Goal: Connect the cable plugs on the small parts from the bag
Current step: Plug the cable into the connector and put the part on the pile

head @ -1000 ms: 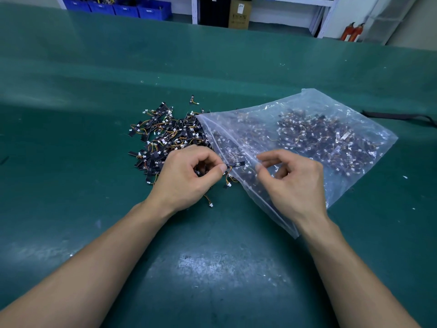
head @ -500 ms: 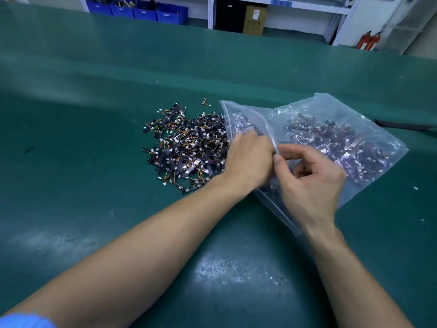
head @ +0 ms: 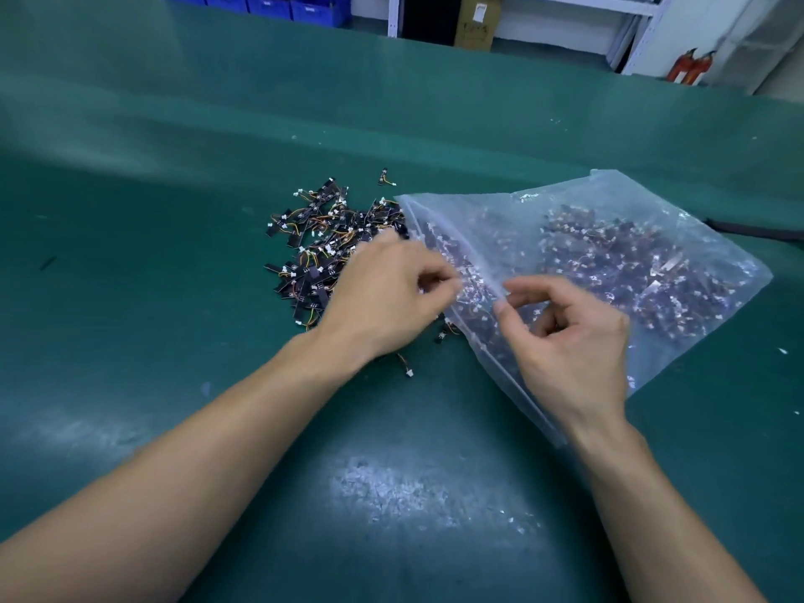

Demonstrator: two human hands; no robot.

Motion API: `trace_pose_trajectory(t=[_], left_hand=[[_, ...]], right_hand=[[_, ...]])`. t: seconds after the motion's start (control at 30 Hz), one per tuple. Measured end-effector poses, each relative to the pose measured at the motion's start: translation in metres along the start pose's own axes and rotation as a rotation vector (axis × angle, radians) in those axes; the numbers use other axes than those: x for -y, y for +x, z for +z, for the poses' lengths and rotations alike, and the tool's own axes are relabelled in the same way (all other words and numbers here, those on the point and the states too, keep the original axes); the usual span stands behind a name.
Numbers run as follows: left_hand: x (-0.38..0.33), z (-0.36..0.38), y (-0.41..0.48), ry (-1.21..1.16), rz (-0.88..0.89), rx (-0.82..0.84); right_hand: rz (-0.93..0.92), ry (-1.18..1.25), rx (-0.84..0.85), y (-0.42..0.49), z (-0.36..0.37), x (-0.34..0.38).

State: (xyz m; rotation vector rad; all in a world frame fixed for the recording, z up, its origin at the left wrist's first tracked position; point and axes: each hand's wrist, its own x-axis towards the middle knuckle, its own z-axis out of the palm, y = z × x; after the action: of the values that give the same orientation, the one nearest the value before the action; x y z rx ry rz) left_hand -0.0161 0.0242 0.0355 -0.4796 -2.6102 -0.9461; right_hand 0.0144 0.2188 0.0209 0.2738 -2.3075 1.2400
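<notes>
A clear plastic bag (head: 618, 211) full of small black parts with thin wires and white plugs lies on the green mat, its mouth facing left. A pile of the same small parts (head: 322, 250) sits just left of the mouth. My left hand (head: 383, 298) hovers at the mouth over the pile's right edge. Its fingertips are pinched on what looks like a small part, though motion blur hides the detail. My right hand (head: 574, 354) rests on the bag's near side, thumb and forefinger pinching the bag's upper lip.
Single loose parts lie apart from the pile: one behind it (head: 383, 177), two near my left wrist (head: 407, 367). A black strap (head: 757, 230) lies right of the bag. Blue bins (head: 278, 4), a cardboard box (head: 476, 21) and fire extinguishers (head: 691, 65) stand beyond the table.
My left hand went from the pile into the bag's mouth and has now drawn back out to the left, fingers pinched. My right hand keeps hold of the bag's lip.
</notes>
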Motion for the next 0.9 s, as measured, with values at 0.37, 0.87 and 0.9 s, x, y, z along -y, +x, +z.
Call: trace_pose_trajectory(t=[0.37,0.87,0.9], left_hand=[[0.048,-0.03,-0.013,0.345,-0.128,-0.011],[0.042,-0.032,-0.014,0.116,-0.176,-0.177],[0.042,-0.031,-0.015,0.091,-0.174,-0.184]], right_hand=[[0.165,-0.105,0.247,-0.004,0.008,-0.008],[0.162,-0.032,0.228,-0.005,0.008,-0.003],[0.163,-0.032,0.226,-0.005,0.008,-0.003]])
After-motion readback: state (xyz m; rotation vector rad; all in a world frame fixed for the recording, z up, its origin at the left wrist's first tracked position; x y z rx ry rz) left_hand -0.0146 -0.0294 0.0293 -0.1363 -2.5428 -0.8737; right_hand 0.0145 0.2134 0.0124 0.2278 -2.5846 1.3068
